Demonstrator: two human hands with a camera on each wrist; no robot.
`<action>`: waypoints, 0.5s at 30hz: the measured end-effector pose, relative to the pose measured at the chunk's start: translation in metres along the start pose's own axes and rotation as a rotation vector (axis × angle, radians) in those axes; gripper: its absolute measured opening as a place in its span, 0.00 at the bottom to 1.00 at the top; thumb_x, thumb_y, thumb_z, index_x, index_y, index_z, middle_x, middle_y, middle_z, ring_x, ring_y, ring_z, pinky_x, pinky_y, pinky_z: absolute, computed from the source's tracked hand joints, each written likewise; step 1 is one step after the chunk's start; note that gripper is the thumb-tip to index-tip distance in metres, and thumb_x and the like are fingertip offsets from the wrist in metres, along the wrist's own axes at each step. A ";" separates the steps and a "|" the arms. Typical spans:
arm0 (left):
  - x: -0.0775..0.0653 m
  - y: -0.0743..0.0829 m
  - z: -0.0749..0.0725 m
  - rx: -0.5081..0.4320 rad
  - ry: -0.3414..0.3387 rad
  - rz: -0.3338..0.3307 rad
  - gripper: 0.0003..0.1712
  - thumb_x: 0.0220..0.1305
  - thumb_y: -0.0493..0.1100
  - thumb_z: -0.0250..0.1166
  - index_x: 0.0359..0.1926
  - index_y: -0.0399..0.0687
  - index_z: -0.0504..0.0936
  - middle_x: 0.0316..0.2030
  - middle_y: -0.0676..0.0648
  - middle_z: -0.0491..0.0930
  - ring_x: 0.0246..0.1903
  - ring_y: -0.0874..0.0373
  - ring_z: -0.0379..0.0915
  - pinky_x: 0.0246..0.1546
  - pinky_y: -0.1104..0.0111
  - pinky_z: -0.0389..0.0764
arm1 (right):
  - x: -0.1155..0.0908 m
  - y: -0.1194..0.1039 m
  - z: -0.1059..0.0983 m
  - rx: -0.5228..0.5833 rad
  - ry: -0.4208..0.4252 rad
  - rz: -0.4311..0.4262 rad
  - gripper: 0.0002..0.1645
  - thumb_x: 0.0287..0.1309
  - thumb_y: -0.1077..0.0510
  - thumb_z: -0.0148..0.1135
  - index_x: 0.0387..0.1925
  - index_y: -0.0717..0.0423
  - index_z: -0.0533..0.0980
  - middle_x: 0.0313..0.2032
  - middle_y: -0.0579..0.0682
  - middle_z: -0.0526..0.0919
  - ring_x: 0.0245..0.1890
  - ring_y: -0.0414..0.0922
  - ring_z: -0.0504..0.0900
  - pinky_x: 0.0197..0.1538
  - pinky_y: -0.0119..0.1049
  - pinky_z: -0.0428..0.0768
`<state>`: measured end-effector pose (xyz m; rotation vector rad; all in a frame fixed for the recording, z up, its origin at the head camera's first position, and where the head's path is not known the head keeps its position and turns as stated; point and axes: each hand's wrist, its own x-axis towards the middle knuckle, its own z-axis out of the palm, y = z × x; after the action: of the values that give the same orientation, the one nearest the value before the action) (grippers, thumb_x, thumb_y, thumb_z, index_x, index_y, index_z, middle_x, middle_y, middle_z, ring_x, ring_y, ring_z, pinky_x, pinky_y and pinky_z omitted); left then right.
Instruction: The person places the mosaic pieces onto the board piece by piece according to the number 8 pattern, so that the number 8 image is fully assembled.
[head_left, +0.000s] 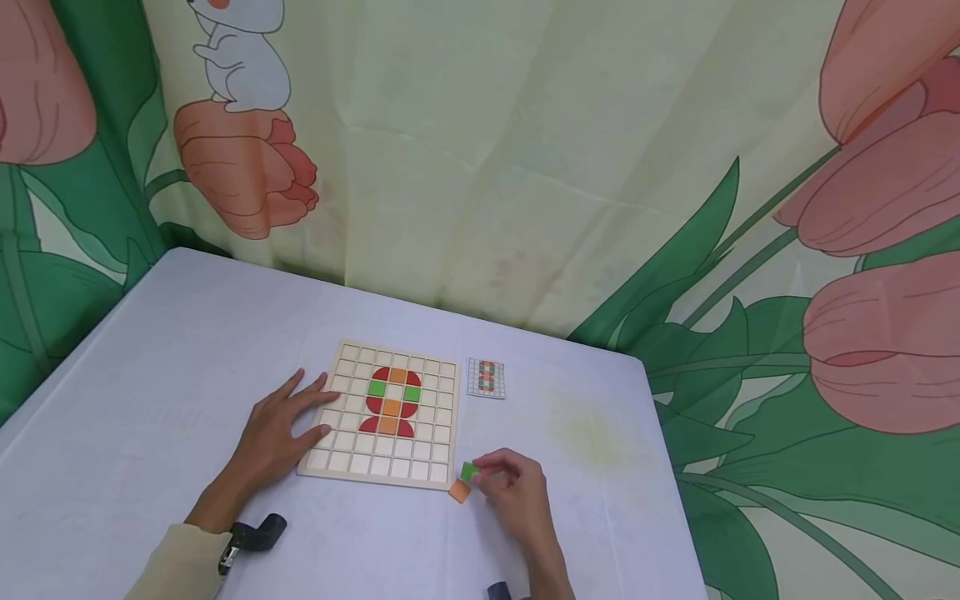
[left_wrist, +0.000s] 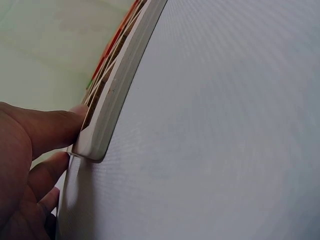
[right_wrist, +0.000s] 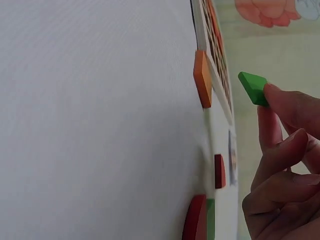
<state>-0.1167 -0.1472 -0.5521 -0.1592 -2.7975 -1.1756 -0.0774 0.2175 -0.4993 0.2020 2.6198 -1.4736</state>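
Note:
A wooden grid board (head_left: 360,464) lies on the white table. Red rounded pieces, orange squares and green squares form a figure in its upper middle cells. My left hand (head_left: 273,429) rests on the board's left edge with fingers spread; in the left wrist view the thumb (left_wrist: 57,127) touches the rim near a corner. Between thumb and fingertips, my right hand (head_left: 517,492) pinches a green square tile (right_wrist: 254,88), held off the table beside the board's lower right corner. An orange square tile (head_left: 460,491) lies at that corner, just below the green one.
Right of the board lies a small pattern card (head_left: 486,378) with a similar figure. In the right wrist view a red piece (right_wrist: 219,171), a larger red piece (right_wrist: 195,220) and a green piece (right_wrist: 210,220) lie on the table. A printed curtain (head_left: 480,167) hangs behind.

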 end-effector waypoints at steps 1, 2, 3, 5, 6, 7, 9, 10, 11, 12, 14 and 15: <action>0.000 0.000 0.000 0.001 -0.001 -0.002 0.31 0.63 0.40 0.75 0.68 0.51 0.81 0.79 0.38 0.66 0.83 0.35 0.47 0.73 0.27 0.53 | 0.001 -0.002 0.003 0.010 -0.007 -0.007 0.12 0.55 0.66 0.77 0.39 0.49 0.88 0.33 0.50 0.88 0.17 0.35 0.68 0.20 0.25 0.69; 0.000 0.000 0.000 0.003 -0.002 -0.002 0.31 0.63 0.40 0.75 0.68 0.51 0.81 0.78 0.38 0.67 0.83 0.35 0.47 0.73 0.27 0.53 | 0.003 -0.004 0.006 0.009 -0.010 -0.010 0.12 0.55 0.66 0.77 0.39 0.49 0.88 0.32 0.49 0.88 0.18 0.35 0.68 0.21 0.25 0.68; -0.001 0.000 0.000 0.004 -0.001 -0.002 0.31 0.63 0.40 0.75 0.68 0.51 0.81 0.78 0.38 0.67 0.83 0.35 0.47 0.73 0.27 0.53 | 0.004 -0.007 0.010 0.010 -0.014 -0.013 0.11 0.55 0.66 0.77 0.39 0.48 0.89 0.32 0.49 0.88 0.18 0.35 0.67 0.22 0.24 0.67; -0.001 -0.001 0.000 0.005 0.002 -0.002 0.31 0.63 0.40 0.75 0.68 0.51 0.82 0.78 0.37 0.67 0.83 0.35 0.47 0.73 0.27 0.53 | 0.006 -0.013 0.017 0.019 -0.028 -0.010 0.11 0.56 0.65 0.77 0.39 0.48 0.89 0.33 0.49 0.88 0.18 0.36 0.67 0.21 0.24 0.66; -0.001 -0.001 0.000 0.005 0.004 -0.001 0.31 0.63 0.40 0.75 0.68 0.51 0.82 0.78 0.37 0.67 0.83 0.35 0.47 0.73 0.27 0.54 | 0.007 -0.017 0.020 0.024 -0.037 -0.009 0.11 0.56 0.65 0.77 0.39 0.47 0.89 0.33 0.49 0.88 0.18 0.36 0.67 0.21 0.24 0.66; -0.001 -0.001 0.000 0.005 0.003 -0.001 0.31 0.63 0.40 0.75 0.68 0.51 0.82 0.78 0.37 0.67 0.83 0.35 0.47 0.72 0.27 0.54 | 0.008 -0.020 0.024 0.031 -0.047 -0.005 0.11 0.56 0.64 0.77 0.39 0.47 0.89 0.33 0.49 0.88 0.18 0.36 0.67 0.20 0.24 0.66; -0.001 -0.001 -0.001 0.001 0.005 -0.002 0.31 0.63 0.40 0.75 0.68 0.51 0.82 0.78 0.37 0.67 0.83 0.35 0.47 0.73 0.27 0.53 | 0.009 -0.026 0.031 0.042 -0.065 -0.004 0.10 0.57 0.63 0.77 0.39 0.46 0.89 0.33 0.48 0.87 0.17 0.37 0.66 0.19 0.24 0.65; 0.000 -0.001 0.000 0.000 0.004 -0.002 0.31 0.63 0.40 0.75 0.68 0.51 0.82 0.78 0.38 0.67 0.83 0.35 0.47 0.72 0.27 0.53 | 0.010 -0.029 0.035 0.048 -0.074 -0.007 0.10 0.57 0.63 0.77 0.39 0.46 0.89 0.33 0.48 0.87 0.17 0.37 0.66 0.19 0.24 0.65; 0.000 -0.001 0.000 -0.001 0.001 -0.004 0.31 0.63 0.40 0.75 0.68 0.51 0.82 0.78 0.38 0.67 0.83 0.35 0.47 0.73 0.27 0.53 | 0.011 -0.032 0.039 0.058 -0.083 -0.014 0.10 0.57 0.63 0.77 0.39 0.46 0.89 0.33 0.48 0.87 0.16 0.37 0.67 0.18 0.24 0.65; 0.000 -0.001 0.000 -0.002 0.000 -0.005 0.31 0.63 0.40 0.75 0.68 0.51 0.81 0.78 0.38 0.67 0.83 0.35 0.47 0.73 0.27 0.53 | 0.012 -0.034 0.042 0.058 -0.088 -0.020 0.10 0.57 0.63 0.78 0.39 0.46 0.89 0.33 0.48 0.87 0.17 0.38 0.67 0.19 0.24 0.66; 0.000 0.000 -0.001 -0.005 -0.003 -0.007 0.31 0.64 0.40 0.75 0.68 0.51 0.81 0.78 0.38 0.67 0.83 0.35 0.47 0.73 0.27 0.53 | 0.014 -0.038 0.049 0.054 -0.093 -0.037 0.10 0.57 0.61 0.78 0.40 0.45 0.89 0.32 0.47 0.87 0.18 0.38 0.69 0.19 0.25 0.66; 0.000 0.000 -0.001 -0.006 -0.006 -0.008 0.31 0.64 0.41 0.75 0.68 0.51 0.81 0.78 0.38 0.67 0.83 0.35 0.46 0.73 0.27 0.53 | 0.014 -0.040 0.053 0.052 -0.093 -0.042 0.09 0.58 0.60 0.78 0.39 0.44 0.89 0.32 0.46 0.87 0.19 0.38 0.70 0.20 0.25 0.67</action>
<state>-0.1169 -0.1478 -0.5519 -0.1521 -2.8024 -1.1871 -0.0964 0.1522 -0.4953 0.0813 2.5295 -1.5266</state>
